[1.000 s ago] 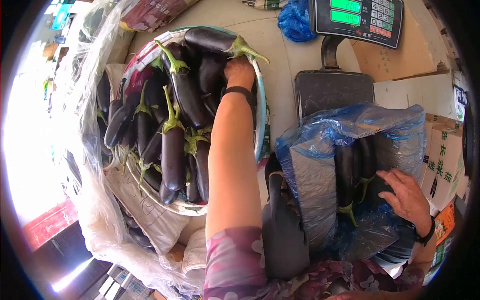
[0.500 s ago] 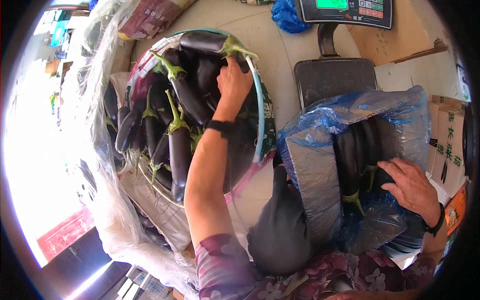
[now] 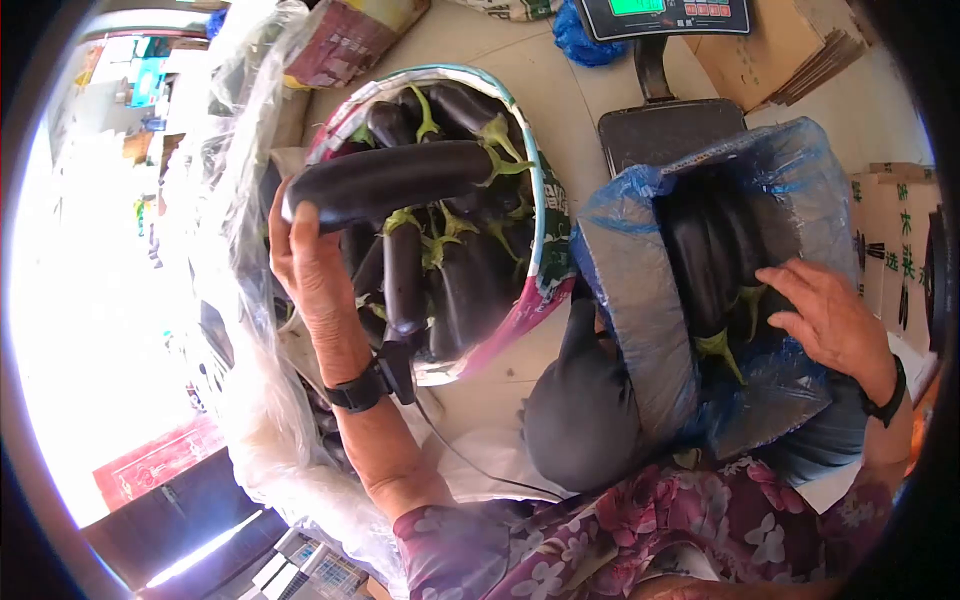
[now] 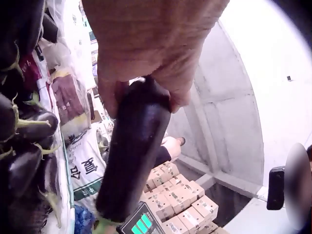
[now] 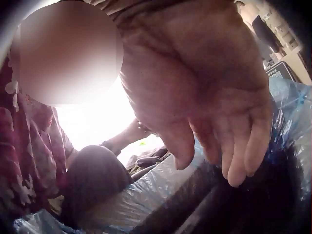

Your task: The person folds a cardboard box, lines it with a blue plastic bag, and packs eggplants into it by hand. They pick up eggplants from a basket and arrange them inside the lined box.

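Observation:
In the head view my left hand [image 3: 318,270] grips a long dark eggplant [image 3: 390,180] by its blunt end, held level above the round basket of eggplants [image 3: 545,215], its green stem pointing right. The left wrist view shows the same eggplant [image 4: 134,151] pinched between thumb and fingers of the left hand [image 4: 151,48]. My right hand [image 3: 825,320], fingers spread and relaxed, is beside the stems of several eggplants [image 3: 705,260] in an open blue plastic bag [image 3: 640,300]. In the right wrist view the right hand [image 5: 204,92] hangs over the bag [image 5: 161,195].
A black scale platform [image 3: 670,135] with a lit display [image 3: 636,6] stands behind the bag. Cardboard boxes [image 3: 895,250] are at the right, and clear plastic sheeting [image 3: 265,400] lies along the basket's left. A blue plastic bundle [image 3: 588,38] sits near the scale.
My left hand has come out from the basket's right side and moved left, now lifting an eggplant. The right hand has barely moved beside the bagged eggplants.

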`<action>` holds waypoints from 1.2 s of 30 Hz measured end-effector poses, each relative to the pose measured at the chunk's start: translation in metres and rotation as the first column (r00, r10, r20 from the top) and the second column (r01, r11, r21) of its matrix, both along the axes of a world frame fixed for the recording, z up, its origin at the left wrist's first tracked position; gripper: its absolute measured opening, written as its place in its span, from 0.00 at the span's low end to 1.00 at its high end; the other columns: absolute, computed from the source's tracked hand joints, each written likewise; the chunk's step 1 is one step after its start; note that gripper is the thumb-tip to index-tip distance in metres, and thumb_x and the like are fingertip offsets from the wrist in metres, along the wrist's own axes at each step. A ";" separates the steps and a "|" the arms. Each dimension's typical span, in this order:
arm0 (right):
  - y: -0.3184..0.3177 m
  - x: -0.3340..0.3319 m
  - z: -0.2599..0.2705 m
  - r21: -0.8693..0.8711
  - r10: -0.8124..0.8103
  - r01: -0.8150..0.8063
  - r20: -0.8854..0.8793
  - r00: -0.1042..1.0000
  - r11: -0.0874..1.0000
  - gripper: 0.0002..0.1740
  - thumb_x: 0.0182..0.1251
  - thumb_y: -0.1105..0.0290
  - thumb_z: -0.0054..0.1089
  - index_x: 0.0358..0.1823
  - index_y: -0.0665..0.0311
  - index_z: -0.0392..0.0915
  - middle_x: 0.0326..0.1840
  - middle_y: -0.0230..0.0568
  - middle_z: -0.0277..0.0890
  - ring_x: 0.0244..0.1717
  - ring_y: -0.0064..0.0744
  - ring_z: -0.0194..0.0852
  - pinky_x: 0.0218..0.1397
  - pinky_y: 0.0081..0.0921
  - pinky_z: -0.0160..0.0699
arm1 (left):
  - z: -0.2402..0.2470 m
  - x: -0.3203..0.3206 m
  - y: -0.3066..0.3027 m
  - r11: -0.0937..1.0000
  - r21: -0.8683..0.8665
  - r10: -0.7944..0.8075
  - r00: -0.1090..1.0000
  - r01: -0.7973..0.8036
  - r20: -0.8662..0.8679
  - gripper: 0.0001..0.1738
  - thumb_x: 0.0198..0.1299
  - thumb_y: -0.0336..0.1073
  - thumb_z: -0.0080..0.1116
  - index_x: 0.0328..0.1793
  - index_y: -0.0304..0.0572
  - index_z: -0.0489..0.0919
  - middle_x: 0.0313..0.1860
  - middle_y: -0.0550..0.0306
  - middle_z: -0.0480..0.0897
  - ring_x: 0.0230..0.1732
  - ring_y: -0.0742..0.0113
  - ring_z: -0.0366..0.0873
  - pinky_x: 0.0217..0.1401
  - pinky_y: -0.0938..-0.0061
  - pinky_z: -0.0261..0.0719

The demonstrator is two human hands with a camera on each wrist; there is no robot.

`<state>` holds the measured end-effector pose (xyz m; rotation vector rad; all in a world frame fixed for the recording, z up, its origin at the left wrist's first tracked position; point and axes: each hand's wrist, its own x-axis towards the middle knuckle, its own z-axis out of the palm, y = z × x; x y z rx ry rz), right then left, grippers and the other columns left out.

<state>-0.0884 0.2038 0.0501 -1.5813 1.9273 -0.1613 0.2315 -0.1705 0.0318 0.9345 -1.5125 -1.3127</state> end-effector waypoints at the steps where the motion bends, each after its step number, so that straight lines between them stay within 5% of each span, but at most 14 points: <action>1: 0.000 0.000 0.000 -0.017 -0.045 0.046 0.072 0.996 0.999 0.26 0.62 0.70 0.64 0.61 0.68 0.72 0.49 0.55 0.74 0.50 0.58 0.74 0.55 0.44 0.74 | 0.007 0.010 -0.003 1.000 -0.018 -0.015 1.000 0.015 -0.019 0.31 0.65 0.43 0.60 0.70 0.33 0.70 0.58 0.47 0.80 0.59 0.58 0.80 0.63 0.60 0.79; 4: 0.002 0.000 0.004 -0.090 -0.095 0.109 0.154 0.984 0.990 0.23 0.61 0.73 0.64 0.58 0.70 0.72 0.45 0.55 0.76 0.46 0.55 0.77 0.51 0.42 0.76 | 0.020 0.026 0.001 0.996 0.047 -0.066 0.980 0.076 -0.189 0.32 0.66 0.48 0.58 0.70 0.35 0.70 0.60 0.47 0.79 0.61 0.56 0.79 0.65 0.58 0.77; 10: 0.007 0.006 0.018 -0.314 -0.175 0.283 0.331 0.927 0.906 0.21 0.61 0.78 0.64 0.56 0.71 0.75 0.46 0.51 0.78 0.44 0.46 0.80 0.48 0.36 0.79 | 0.046 -0.011 0.059 0.949 0.086 -0.275 0.930 0.303 -0.243 0.41 0.60 0.53 0.63 0.73 0.34 0.67 0.64 0.46 0.76 0.65 0.55 0.76 0.69 0.57 0.73; 16: -0.002 0.018 0.015 -0.572 0.032 0.138 0.277 0.960 0.808 0.36 0.55 0.57 0.76 0.62 0.66 0.72 0.48 0.53 0.80 0.48 0.44 0.82 0.49 0.36 0.81 | 0.062 -0.098 0.136 0.794 0.170 -0.568 0.812 0.584 -0.136 0.35 0.61 0.41 0.63 0.70 0.27 0.68 0.57 0.47 0.80 0.58 0.59 0.79 0.63 0.65 0.76; 19: -0.003 0.025 0.032 -0.273 -0.201 0.340 0.431 0.880 0.900 0.40 0.54 0.54 0.76 0.64 0.66 0.69 0.48 0.55 0.80 0.48 0.45 0.83 0.50 0.38 0.81 | 0.072 -0.146 0.177 0.725 0.243 -0.666 0.746 0.645 0.005 0.32 0.64 0.40 0.63 0.68 0.25 0.70 0.54 0.46 0.81 0.51 0.63 0.82 0.57 0.70 0.80; 22: 0.006 0.007 0.013 -0.336 -0.277 0.408 0.376 0.884 0.849 0.46 0.56 0.56 0.75 0.72 0.65 0.61 0.54 0.51 0.78 0.55 0.40 0.79 0.57 0.33 0.77 | 0.061 -0.176 0.198 0.693 0.264 -0.702 0.712 0.671 0.034 0.30 0.67 0.43 0.60 0.67 0.27 0.72 0.55 0.47 0.80 0.54 0.61 0.81 0.58 0.68 0.80; 24: 0.013 -0.013 -0.011 -0.419 -0.310 0.426 0.316 0.897 0.802 0.41 0.56 0.47 0.71 0.63 0.68 0.69 0.48 0.52 0.81 0.48 0.41 0.83 0.52 0.33 0.80 | 0.057 -0.181 0.205 0.659 0.282 -0.728 0.685 0.697 0.006 0.27 0.70 0.44 0.57 0.66 0.29 0.73 0.56 0.49 0.79 0.57 0.59 0.80 0.58 0.66 0.80; 26: 0.017 -0.030 -0.022 -0.308 -0.276 0.475 0.514 0.812 0.824 0.40 0.56 0.46 0.71 0.61 0.69 0.71 0.49 0.48 0.81 0.48 0.37 0.82 0.51 0.31 0.81 | 0.053 -0.179 0.211 0.723 0.165 -0.691 0.705 0.671 0.161 0.28 0.70 0.43 0.57 0.68 0.29 0.71 0.58 0.48 0.79 0.58 0.58 0.80 0.59 0.66 0.79; 27: 0.022 -0.027 -0.020 -0.208 -0.395 0.576 0.545 0.740 0.791 0.38 0.57 0.48 0.72 0.60 0.69 0.73 0.49 0.44 0.80 0.48 0.35 0.81 0.53 0.29 0.81 | 0.054 -0.175 0.211 0.722 0.166 -0.692 0.704 0.672 0.161 0.28 0.70 0.43 0.57 0.68 0.29 0.71 0.58 0.48 0.79 0.58 0.58 0.80 0.59 0.66 0.79; 30: 0.029 -0.042 -0.033 -0.007 -0.437 0.607 0.687 0.581 0.795 0.39 0.62 0.55 0.69 0.69 0.70 0.67 0.55 0.44 0.78 0.55 0.31 0.78 0.58 0.27 0.77 | 0.059 -0.160 0.207 0.581 0.282 -0.813 0.564 0.764 0.146 0.31 0.70 0.43 0.57 0.71 0.28 0.69 0.61 0.45 0.77 0.59 0.57 0.79 0.59 0.66 0.78; 32: 0.034 -0.046 -0.036 -0.007 -0.434 0.622 0.709 0.555 0.783 0.36 0.61 0.55 0.70 0.65 0.69 0.70 0.52 0.43 0.78 0.52 0.32 0.79 0.59 0.28 0.79 | 0.065 -0.154 0.207 0.525 0.325 -0.851 0.490 0.787 0.188 0.32 0.68 0.44 0.59 0.70 0.27 0.69 0.63 0.43 0.76 0.61 0.55 0.78 0.60 0.66 0.78; 34: 0.035 -0.047 -0.031 -0.006 -0.433 0.638 0.730 0.529 0.770 0.33 0.60 0.55 0.71 0.61 0.68 0.73 0.49 0.42 0.79 0.50 0.33 0.81 0.59 0.28 0.80 | 0.058 -0.156 0.211 0.570 0.314 -0.821 0.532 0.759 0.205 0.32 0.67 0.44 0.60 0.69 0.27 0.70 0.62 0.43 0.77 0.60 0.55 0.79 0.60 0.66 0.77; 36: 0.027 -0.043 -0.009 -0.038 -0.187 0.570 0.925 0.331 0.821 0.40 0.60 0.62 0.75 0.69 0.69 0.63 0.59 0.49 0.72 0.58 0.39 0.74 0.60 0.32 0.77 | 0.046 -0.160 0.220 0.612 0.303 -0.791 0.571 0.731 0.219 0.32 0.66 0.44 0.61 0.68 0.27 0.71 0.61 0.42 0.78 0.59 0.54 0.79 0.60 0.66 0.77</action>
